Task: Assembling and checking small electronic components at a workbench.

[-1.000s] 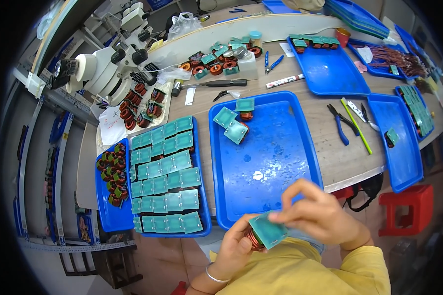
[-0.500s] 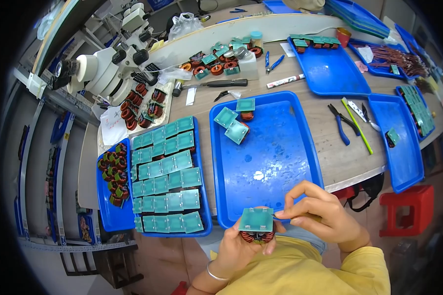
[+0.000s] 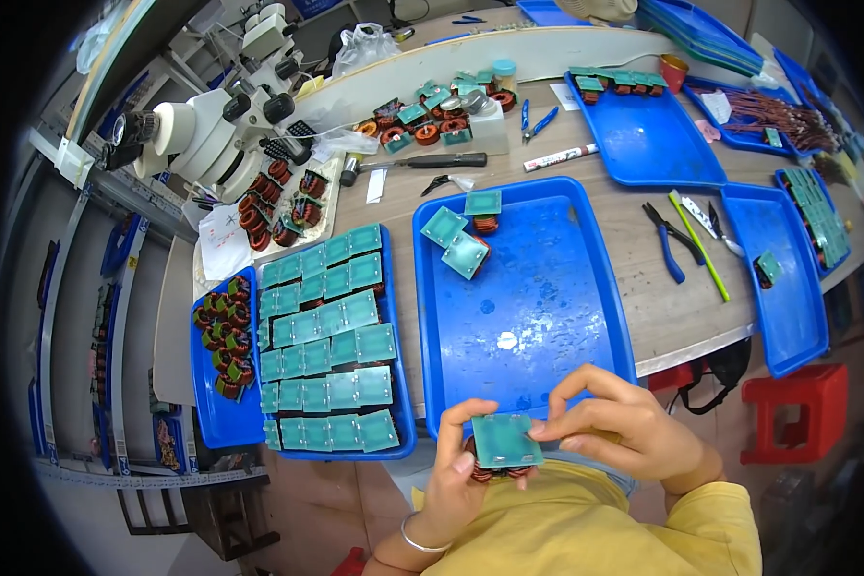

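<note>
Low in front of me, my left hand (image 3: 446, 490) holds a toroidal coil with a square green circuit board (image 3: 507, 442) on top. Its fingers wrap the copper-coloured windings from the left and below. My right hand (image 3: 634, 430) is closed in a pinch at the board's right edge; whatever lies between its fingertips is too small to make out. Ahead is a blue tray (image 3: 538, 317) with three similar boarded coils (image 3: 466, 255) in its far left corner. Left of it, another blue tray (image 3: 405, 437) carries rows of green-topped coils (image 3: 326, 336).
At far left, a small blue tray (image 3: 226, 427) holds bare coils. A microscope (image 3: 187, 139) stands behind it. Blue-handled pliers (image 3: 669, 245), a green stick (image 3: 701, 248) and a marker (image 3: 560, 157) lie on the table. A red stool (image 3: 797, 413) stands at right.
My left hand has tilted the coil so more of the board's top faces up, and its thumb and forefinger have shifted. My right fingertips have moved slightly down, closer onto the board's edge.
</note>
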A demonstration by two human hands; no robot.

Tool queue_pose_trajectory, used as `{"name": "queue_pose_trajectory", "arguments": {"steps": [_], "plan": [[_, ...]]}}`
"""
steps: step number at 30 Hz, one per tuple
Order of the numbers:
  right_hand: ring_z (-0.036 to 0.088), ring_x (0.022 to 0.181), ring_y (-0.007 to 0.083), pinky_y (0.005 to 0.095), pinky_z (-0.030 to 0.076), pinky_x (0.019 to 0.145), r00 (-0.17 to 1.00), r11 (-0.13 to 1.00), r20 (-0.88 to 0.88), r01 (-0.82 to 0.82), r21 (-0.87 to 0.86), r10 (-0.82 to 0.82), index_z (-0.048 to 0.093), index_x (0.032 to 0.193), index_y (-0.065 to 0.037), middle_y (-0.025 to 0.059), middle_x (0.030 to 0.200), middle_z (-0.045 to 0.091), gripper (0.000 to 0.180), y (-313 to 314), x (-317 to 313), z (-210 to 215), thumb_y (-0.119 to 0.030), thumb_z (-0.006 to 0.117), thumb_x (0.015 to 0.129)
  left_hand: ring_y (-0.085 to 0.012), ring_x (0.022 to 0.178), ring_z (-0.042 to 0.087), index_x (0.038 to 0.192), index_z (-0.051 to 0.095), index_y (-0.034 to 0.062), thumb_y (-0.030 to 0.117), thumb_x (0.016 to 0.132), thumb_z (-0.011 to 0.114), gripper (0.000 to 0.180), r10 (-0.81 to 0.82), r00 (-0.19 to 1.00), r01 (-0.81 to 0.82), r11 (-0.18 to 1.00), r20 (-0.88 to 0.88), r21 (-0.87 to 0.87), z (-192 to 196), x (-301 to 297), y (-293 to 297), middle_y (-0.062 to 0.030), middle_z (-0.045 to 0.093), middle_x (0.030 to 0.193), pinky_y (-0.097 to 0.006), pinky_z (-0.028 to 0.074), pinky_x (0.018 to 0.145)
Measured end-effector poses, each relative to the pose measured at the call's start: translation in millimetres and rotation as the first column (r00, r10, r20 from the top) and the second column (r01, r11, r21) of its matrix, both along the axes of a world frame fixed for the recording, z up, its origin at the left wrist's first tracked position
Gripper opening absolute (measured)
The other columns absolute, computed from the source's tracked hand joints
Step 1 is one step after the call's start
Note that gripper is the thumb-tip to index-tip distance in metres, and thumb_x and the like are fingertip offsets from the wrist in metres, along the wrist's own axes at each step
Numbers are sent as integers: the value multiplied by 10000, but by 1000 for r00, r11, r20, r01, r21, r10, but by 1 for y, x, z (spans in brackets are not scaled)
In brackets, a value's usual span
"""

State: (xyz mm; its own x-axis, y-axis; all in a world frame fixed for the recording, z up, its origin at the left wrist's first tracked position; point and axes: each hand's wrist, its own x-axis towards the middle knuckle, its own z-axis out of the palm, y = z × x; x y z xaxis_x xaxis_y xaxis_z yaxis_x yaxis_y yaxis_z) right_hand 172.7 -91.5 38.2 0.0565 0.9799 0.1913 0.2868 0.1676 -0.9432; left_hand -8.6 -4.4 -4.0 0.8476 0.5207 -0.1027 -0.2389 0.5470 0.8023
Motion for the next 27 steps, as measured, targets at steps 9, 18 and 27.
{"name": "queue_pose_trajectory", "arguments": {"steps": [9, 18, 27], "plan": [[534, 796, 179, 279, 441, 671, 995, 995, 38, -89, -42, 90, 638, 988, -67, 93, 946, 497, 273, 5, -8, 3, 25, 592, 735, -183, 995, 489, 1176, 255, 10, 213, 707, 732, 698, 62, 997, -43, 946, -47, 321, -6, -5, -10, -139, 438, 1105, -287, 427, 832], [524, 774, 136, 234, 419, 625, 970, 962, 5, 240, 129, -243, 634, 985, -49, 111, 943, 470, 290, 3, -28, -16, 67, 585, 724, -181, 978, 496, 1148, 272, -1, 358, 725, 696, 698, 230, 971, -172, 857, -61, 486, -7, 0, -15, -136, 441, 1087, -296, 430, 825], [507, 704, 134, 229, 424, 600, 997, 1000, 74, -16, 10, 15, 632, 986, -36, 122, 961, 439, 293, 2, -15, -8, 89, 556, 732, -159, 924, 506, 1134, 300, 9, 458, 690, 683, 738, 216, 972, -164, 907, -93, 388, -5, -2, -15, -113, 463, 1036, -269, 432, 764]]}}
